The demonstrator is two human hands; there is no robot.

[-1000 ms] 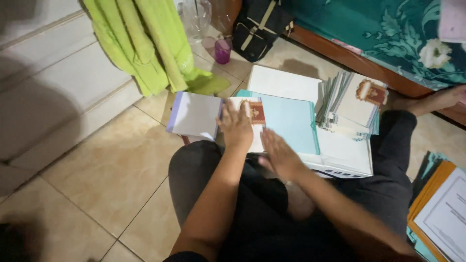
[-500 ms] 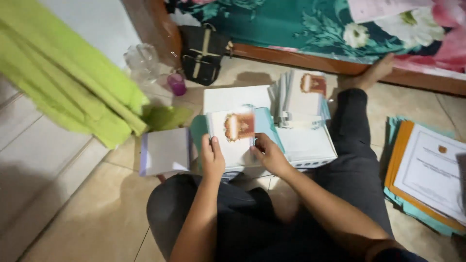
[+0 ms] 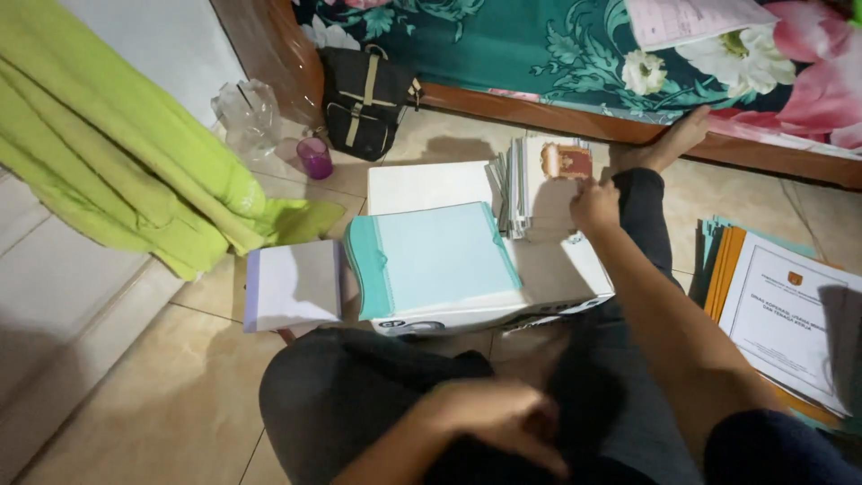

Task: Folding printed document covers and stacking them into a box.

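Note:
I sit cross-legged on a tiled floor. My right hand (image 3: 594, 205) reaches forward and grips the lower corner of a white booklet with a small photo (image 3: 549, 180), which lies on top of a stack of booklets. My left hand (image 3: 498, 422) rests low on my dark-trousered lap, blurred, with nothing in it. In front of my knees a pile of teal-covered booklets (image 3: 431, 260) lies on a white box (image 3: 557, 287). A white sheet (image 3: 426, 186) lies behind the pile.
A small white-paged stack (image 3: 292, 286) lies to the left. Green cloth (image 3: 126, 153) hangs at left. A black bag (image 3: 364, 103), a purple cup (image 3: 315, 157) and crumpled plastic (image 3: 247, 112) stand near a bed with floral bedding (image 3: 539, 45). Orange and teal folders with a printed sheet (image 3: 781, 314) lie at right.
Both hands held the photo booklet over the teal pile. Now it lies on the rear stack under my right hand, and my left hand has dropped to my lap.

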